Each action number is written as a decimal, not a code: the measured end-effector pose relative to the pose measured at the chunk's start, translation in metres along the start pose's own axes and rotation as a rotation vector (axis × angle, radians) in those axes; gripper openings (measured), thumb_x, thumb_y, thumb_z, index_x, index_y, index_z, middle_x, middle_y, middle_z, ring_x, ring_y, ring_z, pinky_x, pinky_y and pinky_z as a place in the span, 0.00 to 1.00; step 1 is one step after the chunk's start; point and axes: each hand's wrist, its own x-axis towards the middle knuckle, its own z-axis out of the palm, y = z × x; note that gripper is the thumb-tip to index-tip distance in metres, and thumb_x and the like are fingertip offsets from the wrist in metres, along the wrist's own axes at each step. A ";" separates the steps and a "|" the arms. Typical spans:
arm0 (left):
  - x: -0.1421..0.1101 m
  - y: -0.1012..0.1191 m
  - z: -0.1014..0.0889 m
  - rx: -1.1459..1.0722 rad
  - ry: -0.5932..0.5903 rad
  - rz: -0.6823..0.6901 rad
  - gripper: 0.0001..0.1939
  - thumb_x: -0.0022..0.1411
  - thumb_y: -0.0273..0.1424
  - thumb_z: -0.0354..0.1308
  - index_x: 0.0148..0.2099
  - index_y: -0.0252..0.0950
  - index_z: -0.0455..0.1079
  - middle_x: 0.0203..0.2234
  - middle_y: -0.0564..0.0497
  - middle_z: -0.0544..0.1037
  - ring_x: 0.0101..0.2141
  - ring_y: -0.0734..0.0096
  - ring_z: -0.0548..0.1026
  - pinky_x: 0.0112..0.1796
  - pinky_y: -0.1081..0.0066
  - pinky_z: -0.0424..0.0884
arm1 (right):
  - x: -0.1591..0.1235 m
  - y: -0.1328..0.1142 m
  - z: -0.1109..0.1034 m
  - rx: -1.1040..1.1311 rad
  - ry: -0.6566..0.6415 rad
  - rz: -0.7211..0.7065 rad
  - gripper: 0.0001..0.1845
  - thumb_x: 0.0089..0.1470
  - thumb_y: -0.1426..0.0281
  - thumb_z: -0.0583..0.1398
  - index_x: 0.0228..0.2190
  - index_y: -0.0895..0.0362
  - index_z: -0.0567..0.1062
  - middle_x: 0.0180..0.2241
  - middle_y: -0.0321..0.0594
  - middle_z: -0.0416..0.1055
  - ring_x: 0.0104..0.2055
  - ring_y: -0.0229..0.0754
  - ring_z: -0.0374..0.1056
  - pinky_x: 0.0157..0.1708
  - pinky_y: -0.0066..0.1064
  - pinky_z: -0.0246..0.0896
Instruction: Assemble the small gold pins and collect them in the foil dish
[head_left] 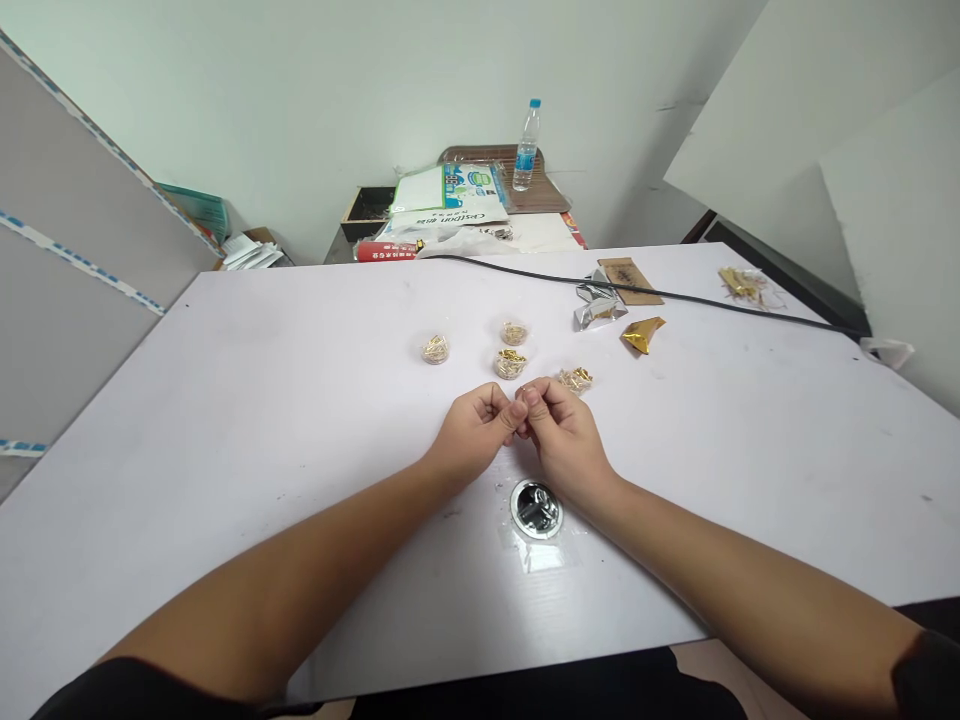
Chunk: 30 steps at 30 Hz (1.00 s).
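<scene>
My left hand (476, 428) and my right hand (562, 430) meet over the middle of the white table, fingertips pinched and touching. Whatever lies between them is hidden or too small to name. Just beyond my right hand is a small clear cup of gold pieces (576, 379), partly covered by the fingers. Farther off stand more such cups: a left one (435, 349), a middle one with shiny gold bits (510, 364) and a rear one (514, 332).
A black cable (525, 273) crosses the table's far side. Near it lie a silver foil packet (600, 305), a gold foil piece (642, 335), a brown card (631, 280) and a bag of gold bits (741, 284). A round hole (537, 510) sits near my right wrist. Behind stands a water bottle (526, 150).
</scene>
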 end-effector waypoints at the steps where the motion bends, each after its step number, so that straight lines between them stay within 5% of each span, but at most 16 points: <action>1: -0.001 0.001 0.000 -0.004 0.004 0.032 0.24 0.58 0.50 0.64 0.31 0.34 0.61 0.20 0.56 0.71 0.25 0.78 0.71 0.31 0.74 0.67 | 0.000 -0.001 -0.001 -0.013 -0.012 -0.004 0.21 0.56 0.51 0.64 0.26 0.55 0.68 0.21 0.32 0.66 0.23 0.34 0.64 0.25 0.28 0.64; 6: -0.002 0.006 -0.003 -0.111 -0.081 0.129 0.18 0.61 0.41 0.65 0.46 0.35 0.67 0.20 0.59 0.71 0.21 0.73 0.75 0.27 0.68 0.73 | 0.000 -0.007 -0.004 -0.002 -0.117 0.086 0.22 0.54 0.51 0.65 0.27 0.56 0.68 0.21 0.33 0.70 0.19 0.34 0.65 0.20 0.27 0.62; 13: 0.000 0.004 -0.008 -0.148 -0.104 0.102 0.17 0.61 0.41 0.65 0.34 0.35 0.63 0.19 0.56 0.74 0.20 0.68 0.77 0.26 0.65 0.75 | 0.004 -0.005 -0.004 0.134 -0.145 0.187 0.21 0.50 0.54 0.68 0.25 0.57 0.71 0.19 0.32 0.70 0.17 0.31 0.63 0.15 0.24 0.58; 20: 0.001 0.010 -0.013 0.071 0.088 0.192 0.14 0.63 0.39 0.63 0.37 0.35 0.65 0.29 0.53 0.77 0.24 0.78 0.75 0.30 0.74 0.71 | 0.011 -0.007 -0.020 0.109 -0.109 0.149 0.18 0.46 0.58 0.72 0.30 0.58 0.77 0.23 0.36 0.76 0.23 0.34 0.71 0.24 0.29 0.70; 26: 0.001 0.011 -0.015 0.187 0.112 0.126 0.08 0.62 0.34 0.63 0.38 0.33 0.73 0.23 0.53 0.77 0.25 0.74 0.76 0.32 0.72 0.73 | 0.015 -0.008 -0.029 0.052 -0.133 0.098 0.17 0.48 0.59 0.71 0.33 0.58 0.77 0.27 0.38 0.78 0.26 0.37 0.75 0.31 0.33 0.76; 30: 0.000 0.009 -0.013 0.241 0.095 0.216 0.05 0.62 0.30 0.61 0.38 0.33 0.76 0.29 0.50 0.79 0.28 0.75 0.77 0.35 0.71 0.76 | 0.015 -0.007 -0.028 0.066 -0.141 0.114 0.17 0.47 0.60 0.72 0.31 0.58 0.75 0.26 0.39 0.78 0.26 0.38 0.76 0.27 0.32 0.75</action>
